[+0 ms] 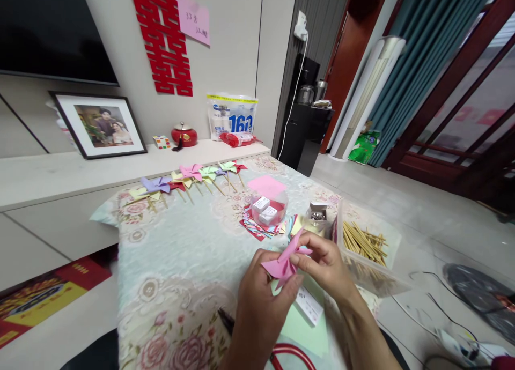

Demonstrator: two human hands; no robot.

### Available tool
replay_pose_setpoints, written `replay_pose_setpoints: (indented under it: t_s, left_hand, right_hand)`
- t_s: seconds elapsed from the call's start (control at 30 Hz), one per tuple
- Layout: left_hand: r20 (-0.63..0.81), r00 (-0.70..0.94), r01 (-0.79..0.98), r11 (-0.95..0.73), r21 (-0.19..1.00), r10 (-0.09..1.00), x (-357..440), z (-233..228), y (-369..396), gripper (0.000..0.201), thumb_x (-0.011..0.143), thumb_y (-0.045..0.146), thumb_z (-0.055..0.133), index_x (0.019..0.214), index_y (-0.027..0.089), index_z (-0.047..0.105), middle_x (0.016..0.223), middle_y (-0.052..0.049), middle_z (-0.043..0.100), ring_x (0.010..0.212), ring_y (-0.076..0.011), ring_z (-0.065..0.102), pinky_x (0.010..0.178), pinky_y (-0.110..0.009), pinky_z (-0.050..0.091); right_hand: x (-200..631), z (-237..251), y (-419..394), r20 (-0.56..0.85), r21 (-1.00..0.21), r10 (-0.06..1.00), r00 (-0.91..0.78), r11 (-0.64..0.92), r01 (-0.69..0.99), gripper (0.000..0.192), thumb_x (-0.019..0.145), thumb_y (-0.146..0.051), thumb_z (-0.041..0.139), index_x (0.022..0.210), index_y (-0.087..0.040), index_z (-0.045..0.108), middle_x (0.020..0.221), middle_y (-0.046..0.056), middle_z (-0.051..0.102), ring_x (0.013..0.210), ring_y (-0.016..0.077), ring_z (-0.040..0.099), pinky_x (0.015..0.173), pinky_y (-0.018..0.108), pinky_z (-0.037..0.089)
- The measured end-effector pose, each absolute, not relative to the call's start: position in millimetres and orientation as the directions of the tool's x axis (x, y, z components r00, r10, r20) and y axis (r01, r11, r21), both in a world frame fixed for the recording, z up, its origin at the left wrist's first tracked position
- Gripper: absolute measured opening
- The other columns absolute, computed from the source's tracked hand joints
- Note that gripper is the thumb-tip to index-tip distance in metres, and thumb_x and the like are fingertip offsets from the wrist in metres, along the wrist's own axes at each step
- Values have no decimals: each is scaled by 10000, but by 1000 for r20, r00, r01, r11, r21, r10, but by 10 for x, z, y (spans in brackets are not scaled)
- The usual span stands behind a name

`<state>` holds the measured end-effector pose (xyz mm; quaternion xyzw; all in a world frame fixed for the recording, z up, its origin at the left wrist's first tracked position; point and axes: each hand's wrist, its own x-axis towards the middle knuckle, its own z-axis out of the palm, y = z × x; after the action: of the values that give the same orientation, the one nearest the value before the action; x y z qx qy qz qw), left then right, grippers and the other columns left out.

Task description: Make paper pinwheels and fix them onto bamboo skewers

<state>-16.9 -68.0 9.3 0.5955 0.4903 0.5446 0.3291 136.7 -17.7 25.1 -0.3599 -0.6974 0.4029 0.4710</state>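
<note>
Both hands hold a folded pink paper pinwheel [284,261] above the near part of a table covered with a floral cloth [177,263]. My left hand [261,300] grips its lower left part from below. My right hand [328,263] pinches its centre and upper flap from the right. Under the hands lie a light green paper sheet [301,330] and a small white card [309,305].
A row of finished paper pinwheels on sticks [189,179] lies at the far edge. A clear bowl with small white boxes [269,209] sits on coloured paper squares [257,228]. A clear box of wooden sticks [364,244] stands right. Red-handled scissors [289,354] lie near me.
</note>
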Motion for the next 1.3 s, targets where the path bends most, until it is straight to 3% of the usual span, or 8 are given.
replay_pose_setpoints:
  t_s: [0.17, 0.37, 0.57, 0.77, 0.87, 1.07, 1.17, 1.3]
  left_hand:
    - [85, -88, 22, -84, 996, 992, -212, 35, -635, 256, 790, 410, 705, 795, 159, 657, 672, -14, 628, 604, -152, 539, 563, -246, 428]
    - [-111, -43, -209, 100, 973, 993, -194, 89, -613, 276, 673, 388, 784, 706, 151, 648, 530, 34, 550, 488, -108, 446, 472, -217, 352]
    - [-197, -87, -168, 181, 969, 976, -164, 86, -603, 241, 655, 335, 765, 653, 153, 608, 438, 63, 479, 435, -91, 398, 438, -205, 310]
    - [-175, -65, -185, 160, 970, 982, -197, 35, -576, 305, 680, 392, 776, 664, 146, 597, 459, 59, 484, 446, -85, 403, 453, -204, 305]
    - [-176, -44, -234, 161, 959, 983, -234, 2, -554, 334, 687, 422, 781, 668, 149, 590, 460, 56, 488, 444, -85, 399, 459, -209, 287]
    - [-215, -129, -340, 161, 927, 968, -247, -12, -537, 341, 677, 404, 786, 622, 163, 552, 439, 64, 462, 433, -79, 365, 465, -211, 263]
    - [-257, -148, -387, 183, 904, 955, -243, -3, -540, 328, 676, 391, 782, 636, 167, 544, 451, 73, 447, 435, -76, 346, 462, -212, 248]
    - [-273, -146, -398, 196, 896, 951, -246, 10, -549, 328, 682, 381, 776, 629, 172, 529, 444, 79, 434, 428, -72, 334, 455, -214, 236]
  right_hand:
    - [1339, 253, -203, 268, -951, 887, -376, 306, 45, 99, 834, -271, 704, 843, -174, 685, 779, 13, 634, 702, 147, 575, 617, 249, 476]
    - [1350, 259, -165, 200, -971, 903, -381, 233, 43, 140, 777, -280, 741, 785, -161, 668, 738, -9, 595, 667, 125, 523, 586, 220, 422]
    - [1330, 255, -159, 97, -994, 900, -426, 63, -94, 156, 739, -233, 755, 831, -174, 645, 760, -29, 631, 673, 116, 570, 619, 216, 424]
    - [1284, 180, -130, 77, -993, 911, -405, 33, -114, 195, 729, -243, 778, 841, -167, 639, 743, -41, 628, 650, 102, 574, 599, 204, 421]
    - [1294, 174, -122, 87, -996, 919, -385, 72, -55, 227, 746, -281, 782, 903, -167, 664, 807, -20, 666, 701, 123, 615, 646, 230, 465]
    - [1383, 162, -97, 205, -975, 908, -365, 221, 1, 401, 779, -319, 778, 1153, -205, 687, 1153, 91, 718, 1088, 250, 656, 938, 401, 510]
    - [1394, 141, -88, 312, -942, 896, -317, 334, 17, 343, 835, -311, 730, 1163, -219, 689, 1152, 98, 725, 1088, 253, 663, 970, 442, 507]
    - [1353, 149, -115, 448, -838, 840, -307, 514, 184, 247, 875, -215, 664, 1115, -237, 715, 1143, 78, 717, 1118, 241, 637, 1000, 431, 477]
